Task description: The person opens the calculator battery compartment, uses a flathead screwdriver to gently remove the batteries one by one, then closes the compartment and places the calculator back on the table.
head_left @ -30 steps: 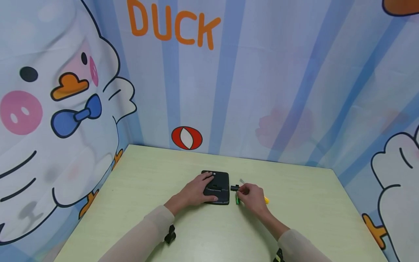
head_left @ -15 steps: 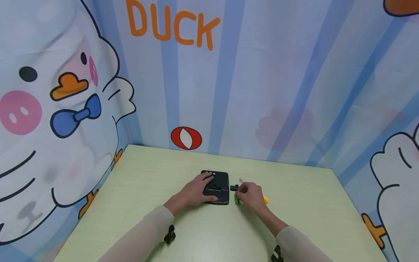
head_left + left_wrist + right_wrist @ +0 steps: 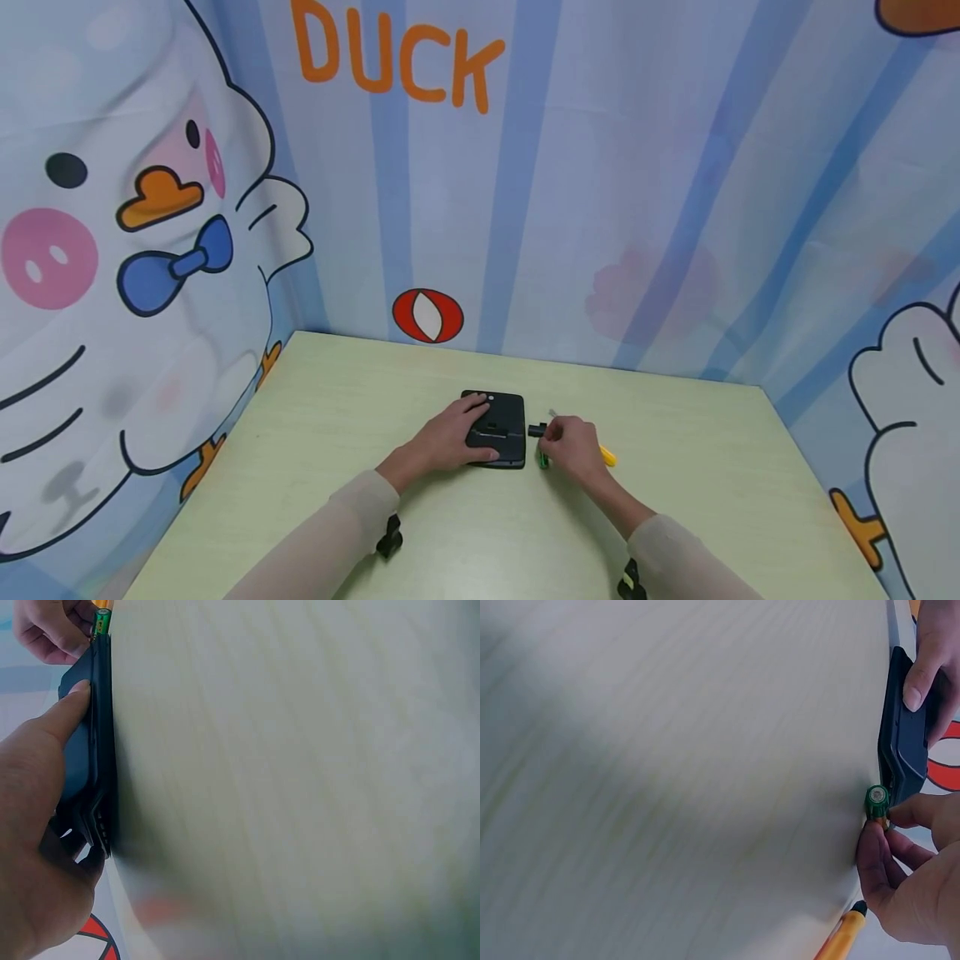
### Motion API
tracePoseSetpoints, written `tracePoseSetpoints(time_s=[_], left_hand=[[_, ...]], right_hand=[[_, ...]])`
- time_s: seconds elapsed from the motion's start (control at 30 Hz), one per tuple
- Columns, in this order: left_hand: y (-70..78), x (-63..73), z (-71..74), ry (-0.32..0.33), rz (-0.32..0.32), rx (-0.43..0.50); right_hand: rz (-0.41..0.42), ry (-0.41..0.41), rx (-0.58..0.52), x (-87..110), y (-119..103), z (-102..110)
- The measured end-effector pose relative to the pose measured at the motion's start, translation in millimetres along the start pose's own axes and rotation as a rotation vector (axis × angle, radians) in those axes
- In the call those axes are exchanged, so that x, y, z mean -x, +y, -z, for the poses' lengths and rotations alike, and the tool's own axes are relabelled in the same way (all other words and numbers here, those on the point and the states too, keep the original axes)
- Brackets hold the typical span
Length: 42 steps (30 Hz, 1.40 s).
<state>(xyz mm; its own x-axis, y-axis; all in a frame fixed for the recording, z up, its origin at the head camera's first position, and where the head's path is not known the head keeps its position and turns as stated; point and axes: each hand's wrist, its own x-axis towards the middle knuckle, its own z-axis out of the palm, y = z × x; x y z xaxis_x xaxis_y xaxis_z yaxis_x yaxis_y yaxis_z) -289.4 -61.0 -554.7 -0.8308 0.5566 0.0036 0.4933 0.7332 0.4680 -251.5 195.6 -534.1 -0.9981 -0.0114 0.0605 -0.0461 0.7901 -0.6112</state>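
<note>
A flat black device [image 3: 508,417] with a recess in its upward face lies on the table. My left hand [image 3: 448,433] holds it at its left side, thumb and fingertips on top. In the left wrist view the thumb [image 3: 69,709] lies along the face, with other fingers at the raised far edge. To the right, my right hand [image 3: 576,446] has thumb and index finger pinched at a green battery [image 3: 877,797], whose flat end faces the right wrist camera. A small black piece [image 3: 536,430] sits at the fingertips, beside the device; the hand partly hides both.
A screwdriver with a yellow handle [image 3: 608,456] lies behind the right hand, its shaft mostly hidden. The pale wooden table [image 3: 375,375] ends at a blue striped cloth [image 3: 555,250] at the back, with printed ducks on both sides.
My right hand has shifted slightly left and covers a little more of the battery, while more of the yellow handle shows. The left hand and the device stay put.
</note>
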Motion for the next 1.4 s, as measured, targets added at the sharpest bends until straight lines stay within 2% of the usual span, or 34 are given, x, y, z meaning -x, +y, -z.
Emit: tracePoseSetpoints(time_s=[0.9,1.17,1.4], left_hand=[[2.8,0.8,1.4,-0.004,0.013,0.01],[4.5,1.6,2.7,0.008,-0.003,0.011],[5.3,2.1,3.0,0.011,-0.005,0.009]], right_hand=[[-0.036,-0.005,0.025,-0.3,-0.6,-2.4],[0.007,0.005,0.004,1.8,0.8,-1.4],[-0.006,0.0,0.0,2.2,1.3,-0.8]])
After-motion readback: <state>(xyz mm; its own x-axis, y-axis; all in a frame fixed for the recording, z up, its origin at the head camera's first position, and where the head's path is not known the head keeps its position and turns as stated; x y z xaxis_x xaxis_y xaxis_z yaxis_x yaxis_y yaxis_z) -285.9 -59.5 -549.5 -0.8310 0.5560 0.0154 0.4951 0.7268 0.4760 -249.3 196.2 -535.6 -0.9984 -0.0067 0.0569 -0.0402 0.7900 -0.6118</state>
